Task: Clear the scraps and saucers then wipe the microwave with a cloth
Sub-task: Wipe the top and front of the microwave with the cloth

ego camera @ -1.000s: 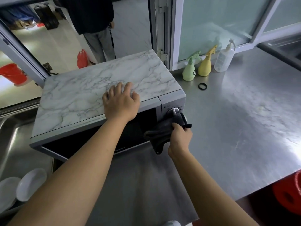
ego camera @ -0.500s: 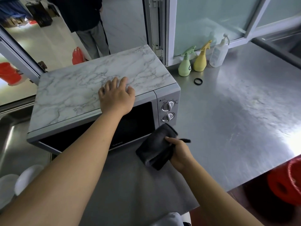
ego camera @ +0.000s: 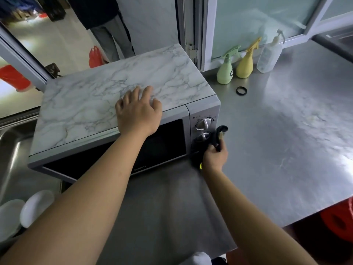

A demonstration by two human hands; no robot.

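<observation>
The left hand [ego camera: 138, 113] lies flat on top of the microwave [ego camera: 107, 100]. The right hand [ego camera: 214, 156] holds a dark cloth [ego camera: 215, 138] against its lower knob, on the steel counter [ego camera: 286, 131].

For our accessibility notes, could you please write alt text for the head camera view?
A person's right hand presses a dark cloth against the control panel of a marble-topped microwave, while the left hand rests flat on its top. It stands on a steel counter with spray bottles behind.
</observation>
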